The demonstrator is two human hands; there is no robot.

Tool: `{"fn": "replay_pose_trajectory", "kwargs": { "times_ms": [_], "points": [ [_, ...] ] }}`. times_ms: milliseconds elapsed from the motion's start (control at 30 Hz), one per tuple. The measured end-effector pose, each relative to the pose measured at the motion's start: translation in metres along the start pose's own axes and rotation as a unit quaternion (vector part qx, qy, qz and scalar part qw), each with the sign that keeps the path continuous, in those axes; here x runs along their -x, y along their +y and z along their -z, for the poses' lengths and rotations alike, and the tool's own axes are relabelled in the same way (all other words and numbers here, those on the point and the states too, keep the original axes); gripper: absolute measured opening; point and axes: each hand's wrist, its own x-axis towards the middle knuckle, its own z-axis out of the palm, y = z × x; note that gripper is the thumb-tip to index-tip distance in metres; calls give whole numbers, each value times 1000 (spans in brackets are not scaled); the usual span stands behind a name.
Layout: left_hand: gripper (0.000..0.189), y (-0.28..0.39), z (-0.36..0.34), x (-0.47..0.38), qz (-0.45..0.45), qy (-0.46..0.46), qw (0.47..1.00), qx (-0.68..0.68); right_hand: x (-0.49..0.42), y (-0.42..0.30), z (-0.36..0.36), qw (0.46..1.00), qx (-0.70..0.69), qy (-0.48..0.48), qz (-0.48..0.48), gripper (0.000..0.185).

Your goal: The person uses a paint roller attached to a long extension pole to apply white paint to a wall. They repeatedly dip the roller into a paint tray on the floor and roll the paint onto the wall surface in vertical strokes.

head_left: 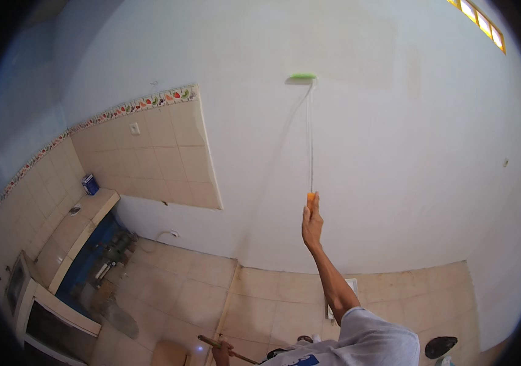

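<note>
My right hand (312,224) is raised in front of the wall (379,174), its fingers wrapped around the orange handle of a long-framed paint roller (311,137). The green roller sleeve (303,76) lies level at the wall, high up, with a shadow just beneath it. Duller patches show on the upper wall, right of the sleeve. Low in the view, my left hand (222,353) grips a thin brown stick (209,341), which slants down to the right. Partly hidden behind my right forearm, a white-edged tray or frame (355,287) is on the floor.
Left stand a tiled counter (105,201) with a blue can (90,184), and dark machinery (116,247) below. A white-framed cabinet (61,311) is lower left. A low step edge (228,297) crosses the tiled floor. A stool or chair seat (170,353) and a dark object (441,347) lie near the bottom.
</note>
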Motion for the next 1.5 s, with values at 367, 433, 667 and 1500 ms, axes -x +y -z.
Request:
{"fn": "replay_pose_trajectory", "kwargs": {
  "times_ms": [367, 433, 667, 1500],
  "points": [
    [29, -13, 1, -2, -93, -36, 992, -81, -40, 33, 87, 998, 49, 33, -34, 61],
    [28, -9, 3, -6, -99, -44, 990, -95, -54, 5, 91, 998, 28, 15, -46, 61],
    [26, 17, -19, 16, -87, -73, 993, -15, -159, -45, 91, 996, 68, 55, 29, 60],
    [33, 14, -28, 12, 7, -23, 997, -70, -95, -37, 120, 995, 74, -24, -56, 61]
  ]
}}
